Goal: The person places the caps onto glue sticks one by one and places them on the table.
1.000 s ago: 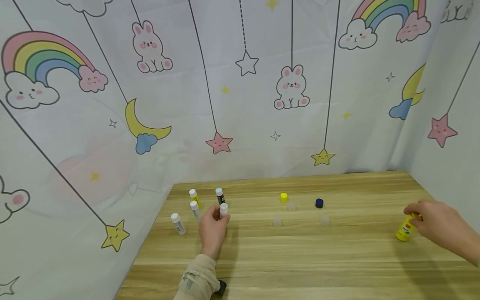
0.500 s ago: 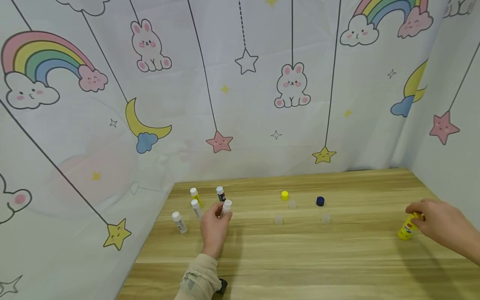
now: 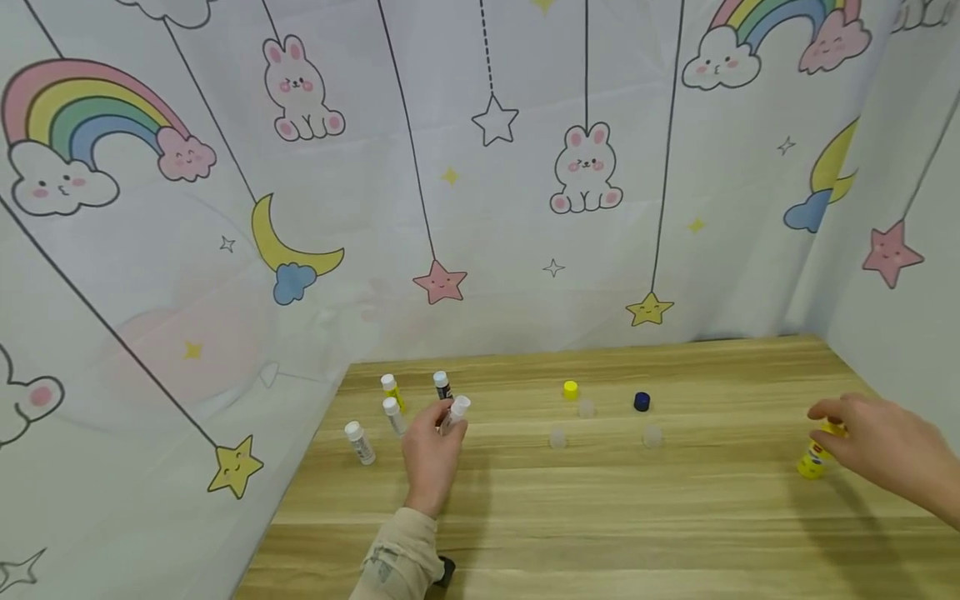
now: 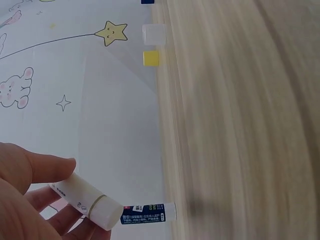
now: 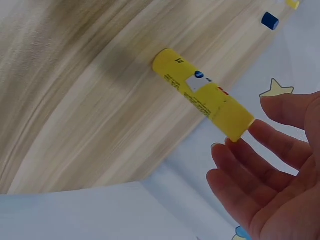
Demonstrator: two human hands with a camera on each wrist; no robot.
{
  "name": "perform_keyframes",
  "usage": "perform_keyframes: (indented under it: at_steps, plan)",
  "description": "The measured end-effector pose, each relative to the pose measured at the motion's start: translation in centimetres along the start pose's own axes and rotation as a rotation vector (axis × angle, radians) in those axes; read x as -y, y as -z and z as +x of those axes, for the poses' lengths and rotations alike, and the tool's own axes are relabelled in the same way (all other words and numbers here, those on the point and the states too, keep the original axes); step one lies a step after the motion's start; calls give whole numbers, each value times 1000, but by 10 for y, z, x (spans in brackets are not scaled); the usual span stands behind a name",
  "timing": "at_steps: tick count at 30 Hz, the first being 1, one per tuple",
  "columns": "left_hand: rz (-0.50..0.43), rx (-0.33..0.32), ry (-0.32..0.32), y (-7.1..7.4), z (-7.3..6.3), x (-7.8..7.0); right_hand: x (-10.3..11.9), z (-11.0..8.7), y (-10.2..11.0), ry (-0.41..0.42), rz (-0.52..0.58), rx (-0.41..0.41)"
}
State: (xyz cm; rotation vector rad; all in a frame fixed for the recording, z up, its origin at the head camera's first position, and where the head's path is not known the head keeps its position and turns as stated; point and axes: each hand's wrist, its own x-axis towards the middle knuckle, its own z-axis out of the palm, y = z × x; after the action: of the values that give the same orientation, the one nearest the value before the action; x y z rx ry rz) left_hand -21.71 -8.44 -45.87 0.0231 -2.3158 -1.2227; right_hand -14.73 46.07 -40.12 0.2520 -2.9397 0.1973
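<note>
Glue sticks [image 3: 363, 447] at the left end of the table [image 3: 570, 525]: three upright in a loose group, two white, one yellow with white top. Next right, left hand [image 3: 432, 454] has thumb and fingers pinched on a white glue stick [image 4: 82, 196]; its long axis leans rightward in the head view, upper end poking past the fingertips, and whether its base touches the table is hidden there. Dark glue stick [image 3: 442, 388] upright just behind that hand. Mid-table, five loose caps: yellow cap [image 3: 571, 390] at back, clear cap [image 3: 586, 408] just in front, another clear one nearer the person, then dark blue cap [image 3: 642, 402] with one more clear one in front of it. Far right, yellow glue stick [image 3: 813, 462], seemingly standing on end, upper end at the fingertips of the right hand [image 3: 877, 446]. Right wrist view: fingers spread, thumb apart from the stick, index fingertip at its upper end; firm contact, can't tell. Key relation: yellow stick lies below and slightly left of the right fingertips, long axis near vertical, right hand far nearer; left hand well apart, across the caps.
</note>
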Motion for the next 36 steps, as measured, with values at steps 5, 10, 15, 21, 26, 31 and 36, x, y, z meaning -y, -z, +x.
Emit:
perform_keyframes:
  at_steps: [5,10,15,21,26,31,36]
  plan:
    - [9,-6,-27,-1,0,-3,8,3,0,12,-19,-42]
    - [20,-7,-70,-1,0,-6,17,14,1,61,-41,-92]
    - [32,-9,-101,-2,1,-8,27,26,-1,151,-94,-155]
    - [34,-1,-102,-3,2,-12,41,36,-8,218,-95,-211]
    - [30,8,-113,-5,3,-14,53,44,-15,250,-72,-209]
    - [38,16,-143,-7,8,-16,68,52,-23,258,-54,-195]
    - [24,24,-149,-9,11,-19,86,63,-30,301,-39,-200]
